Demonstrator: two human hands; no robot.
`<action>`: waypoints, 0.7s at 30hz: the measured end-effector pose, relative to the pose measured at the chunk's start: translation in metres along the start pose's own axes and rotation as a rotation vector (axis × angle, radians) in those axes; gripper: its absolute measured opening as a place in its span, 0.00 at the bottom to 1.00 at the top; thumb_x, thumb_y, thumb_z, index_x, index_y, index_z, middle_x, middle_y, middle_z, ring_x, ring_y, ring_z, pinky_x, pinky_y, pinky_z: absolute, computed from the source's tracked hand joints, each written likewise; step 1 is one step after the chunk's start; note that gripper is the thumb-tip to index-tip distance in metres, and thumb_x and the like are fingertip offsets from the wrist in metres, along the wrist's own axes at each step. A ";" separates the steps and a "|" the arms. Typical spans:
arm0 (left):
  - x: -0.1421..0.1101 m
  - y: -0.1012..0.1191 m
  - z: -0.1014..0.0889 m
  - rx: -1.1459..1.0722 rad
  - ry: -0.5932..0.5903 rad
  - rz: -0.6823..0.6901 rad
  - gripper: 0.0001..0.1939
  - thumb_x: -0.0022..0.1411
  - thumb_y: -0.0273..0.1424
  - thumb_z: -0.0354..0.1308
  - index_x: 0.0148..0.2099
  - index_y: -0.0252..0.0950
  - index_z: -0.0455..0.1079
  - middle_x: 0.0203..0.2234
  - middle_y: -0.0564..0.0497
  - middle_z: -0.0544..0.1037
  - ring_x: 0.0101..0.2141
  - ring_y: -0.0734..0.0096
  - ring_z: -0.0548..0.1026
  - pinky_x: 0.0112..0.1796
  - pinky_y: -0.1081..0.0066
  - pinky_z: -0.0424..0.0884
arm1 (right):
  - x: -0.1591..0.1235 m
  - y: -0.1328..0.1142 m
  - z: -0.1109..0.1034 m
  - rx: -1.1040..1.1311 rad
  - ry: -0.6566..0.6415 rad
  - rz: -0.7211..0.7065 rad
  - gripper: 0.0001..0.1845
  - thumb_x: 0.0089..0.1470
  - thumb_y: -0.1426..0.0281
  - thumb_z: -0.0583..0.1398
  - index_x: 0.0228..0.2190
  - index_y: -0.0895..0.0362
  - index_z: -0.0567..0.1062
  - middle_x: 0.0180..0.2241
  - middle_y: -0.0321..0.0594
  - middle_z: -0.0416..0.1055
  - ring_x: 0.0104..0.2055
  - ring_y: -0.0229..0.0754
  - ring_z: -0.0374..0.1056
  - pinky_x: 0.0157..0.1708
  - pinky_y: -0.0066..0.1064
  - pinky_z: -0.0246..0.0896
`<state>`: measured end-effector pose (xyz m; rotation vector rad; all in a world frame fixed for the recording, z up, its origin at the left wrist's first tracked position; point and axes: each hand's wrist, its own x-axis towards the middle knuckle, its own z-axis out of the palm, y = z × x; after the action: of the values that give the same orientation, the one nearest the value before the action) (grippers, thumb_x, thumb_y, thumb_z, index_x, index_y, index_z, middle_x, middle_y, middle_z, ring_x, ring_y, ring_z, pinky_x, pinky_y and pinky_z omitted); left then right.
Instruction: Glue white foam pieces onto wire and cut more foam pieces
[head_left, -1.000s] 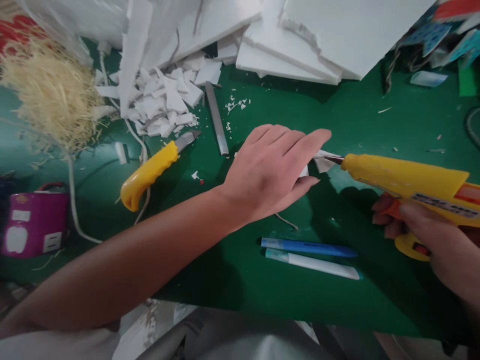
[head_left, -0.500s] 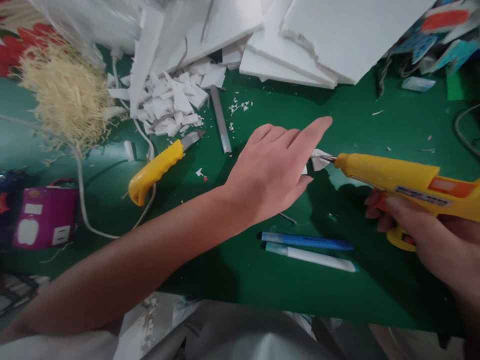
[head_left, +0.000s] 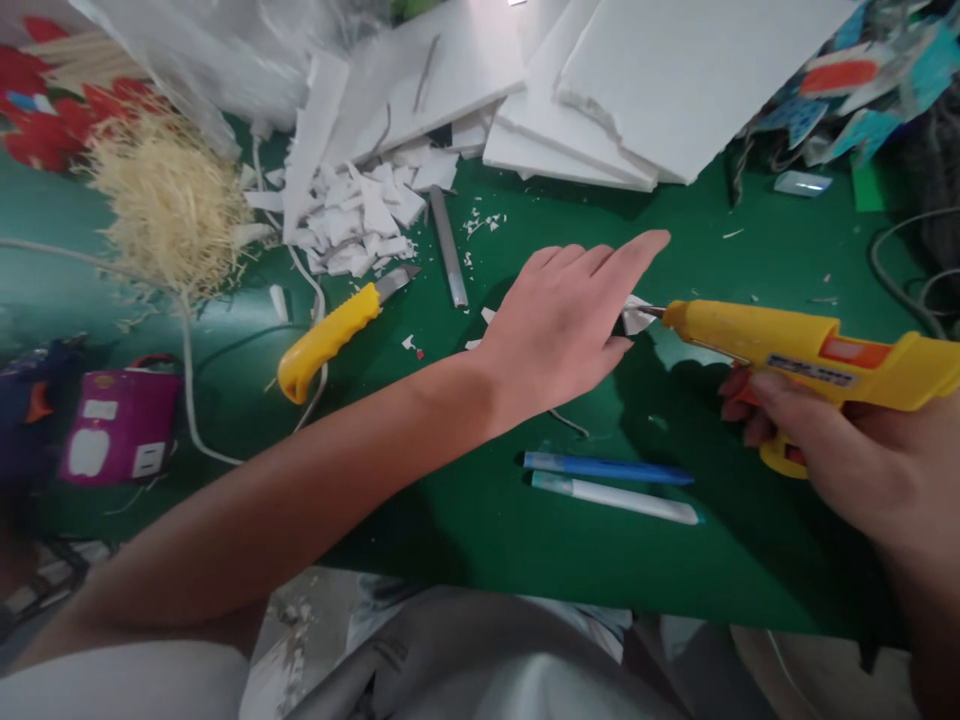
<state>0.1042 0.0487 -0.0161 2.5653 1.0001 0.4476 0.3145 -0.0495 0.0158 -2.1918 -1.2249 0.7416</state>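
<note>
My left hand [head_left: 570, 325] reaches across the green mat [head_left: 750, 560] and pinches a small white foam piece [head_left: 636, 316] between thumb and lower fingers, the index finger stretched out above it. My right hand [head_left: 825, 450] grips a yellow glue gun [head_left: 795, 350], finger on its orange trigger. The gun's metal nozzle touches the foam piece at its right edge. Most of the foam piece is hidden behind my left hand.
A yellow-handled utility knife [head_left: 334, 330] lies left of my forearm, beside a grey blade strip [head_left: 448, 250] and a heap of white foam scraps [head_left: 360, 215]. Two pens [head_left: 611, 485] lie near me. Foam boards [head_left: 660, 80] are stacked at the back, straw [head_left: 169, 205] and a magenta box [head_left: 120, 435] at left.
The view has drifted so everything sits slightly further right and up. My left index finger lifted off the others. The glue gun nozzle stays against the foam piece.
</note>
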 end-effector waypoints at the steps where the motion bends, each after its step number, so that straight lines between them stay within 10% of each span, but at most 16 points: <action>1: 0.000 0.000 0.001 -0.003 0.006 0.006 0.30 0.68 0.27 0.57 0.70 0.37 0.57 0.51 0.45 0.80 0.54 0.54 0.78 0.56 0.53 0.69 | 0.000 0.000 0.000 0.007 -0.001 -0.014 0.46 0.24 0.23 0.62 0.25 0.53 0.76 0.25 0.48 0.77 0.23 0.48 0.72 0.14 0.36 0.67; 15: 0.009 0.001 0.009 0.006 0.040 0.019 0.25 0.70 0.25 0.52 0.68 0.38 0.61 0.49 0.47 0.81 0.52 0.55 0.78 0.55 0.55 0.69 | -0.001 0.003 -0.006 0.022 0.021 -0.006 0.44 0.25 0.24 0.64 0.25 0.52 0.78 0.26 0.47 0.78 0.24 0.48 0.73 0.15 0.36 0.66; 21: 0.010 0.003 0.009 0.010 0.032 0.011 0.26 0.69 0.25 0.53 0.67 0.36 0.63 0.50 0.45 0.81 0.53 0.54 0.77 0.55 0.54 0.68 | -0.009 -0.002 -0.011 0.090 0.066 -0.085 0.25 0.46 0.42 0.69 0.24 0.51 0.77 0.24 0.41 0.75 0.23 0.43 0.71 0.19 0.33 0.67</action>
<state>0.1167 0.0521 -0.0217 2.5811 1.0022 0.4893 0.3171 -0.0586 0.0272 -2.0620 -1.2193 0.6713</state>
